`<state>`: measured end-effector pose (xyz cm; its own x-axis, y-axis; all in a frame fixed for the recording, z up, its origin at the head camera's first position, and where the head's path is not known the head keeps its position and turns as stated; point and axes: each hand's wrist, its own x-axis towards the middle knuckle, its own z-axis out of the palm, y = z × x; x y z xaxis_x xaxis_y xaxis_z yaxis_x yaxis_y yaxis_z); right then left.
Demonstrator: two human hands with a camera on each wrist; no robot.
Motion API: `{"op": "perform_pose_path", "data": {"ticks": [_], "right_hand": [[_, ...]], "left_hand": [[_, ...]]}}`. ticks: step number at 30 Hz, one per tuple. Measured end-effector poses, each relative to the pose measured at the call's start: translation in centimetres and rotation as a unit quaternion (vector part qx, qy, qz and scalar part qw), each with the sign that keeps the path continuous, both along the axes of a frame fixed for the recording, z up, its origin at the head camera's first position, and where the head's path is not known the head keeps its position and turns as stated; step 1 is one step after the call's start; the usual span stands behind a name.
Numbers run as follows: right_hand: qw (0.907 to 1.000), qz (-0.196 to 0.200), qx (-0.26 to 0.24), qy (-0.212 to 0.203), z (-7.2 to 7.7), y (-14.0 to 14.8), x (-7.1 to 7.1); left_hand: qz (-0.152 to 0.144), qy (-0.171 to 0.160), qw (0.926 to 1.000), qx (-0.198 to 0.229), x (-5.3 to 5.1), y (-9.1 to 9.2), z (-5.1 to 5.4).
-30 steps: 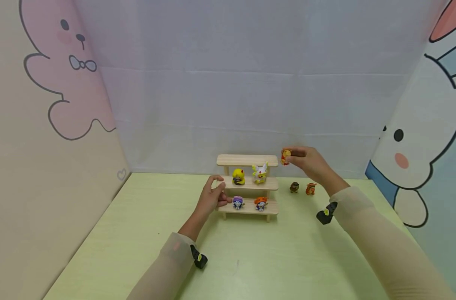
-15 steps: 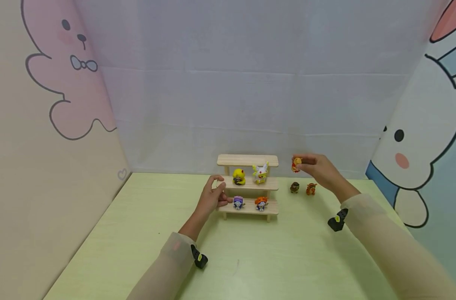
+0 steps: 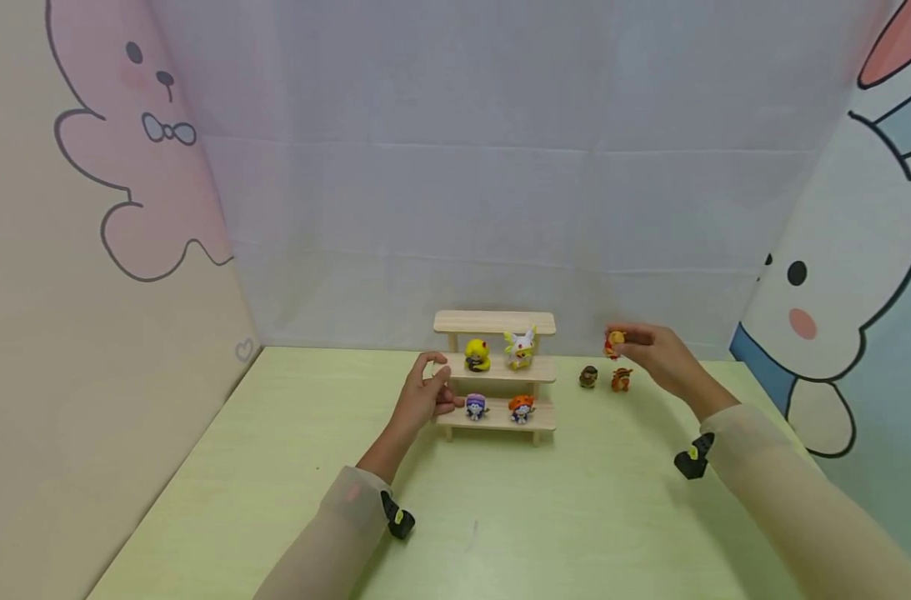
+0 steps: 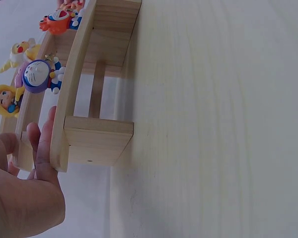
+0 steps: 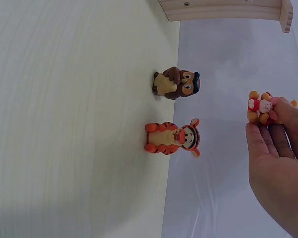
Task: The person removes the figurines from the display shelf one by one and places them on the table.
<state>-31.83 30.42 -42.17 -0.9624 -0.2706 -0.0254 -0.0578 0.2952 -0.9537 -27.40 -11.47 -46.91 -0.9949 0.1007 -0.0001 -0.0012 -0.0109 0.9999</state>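
In the head view my left hand holds the left end of the three-tier wooden display shelf, thumb and fingers around the middle board. My right hand pinches a small red and yellow bear figurine in the air, right of the shelf. Below it on the table stand an owl figurine and an orange tiger figurine. A yellow-haired figurine and a white-eared yellow figurine sit on the middle board. The bottom board bears a purple-topped figurine and an orange-topped figurine.
The pale yellow-green table reaches back to a light cloth backdrop. A wall with a pink cartoon bear stands at the left. Another with a white cartoon rabbit stands at the right.
My right hand has moved right and down with the bear figurine, from beside the top board to above the tiger figurine. The left hand stays at the shelf's end.
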Motion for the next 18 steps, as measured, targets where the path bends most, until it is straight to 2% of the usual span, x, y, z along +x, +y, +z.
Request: {"op": "perform_pose_path", "data": {"ticks": [7,13,18], "right_hand": [[0.9999,-0.013,-0.006,-0.001,-0.7,1.6,0.3],[0.9995,-0.026,0.016,0.008,-1.6,3.0,0.6],[0.9994,-0.033,0.013,0.007,-2.5,3.9,0.6]], "left_hand": [[0.001,0.001,1.0000,0.001,-0.1,0.0,-0.1],[-0.002,0.001,1.0000,0.000,-0.2,-0.1,-0.1],[-0.004,0.000,1.0000,-0.002,-0.3,-0.1,-0.2]]}}
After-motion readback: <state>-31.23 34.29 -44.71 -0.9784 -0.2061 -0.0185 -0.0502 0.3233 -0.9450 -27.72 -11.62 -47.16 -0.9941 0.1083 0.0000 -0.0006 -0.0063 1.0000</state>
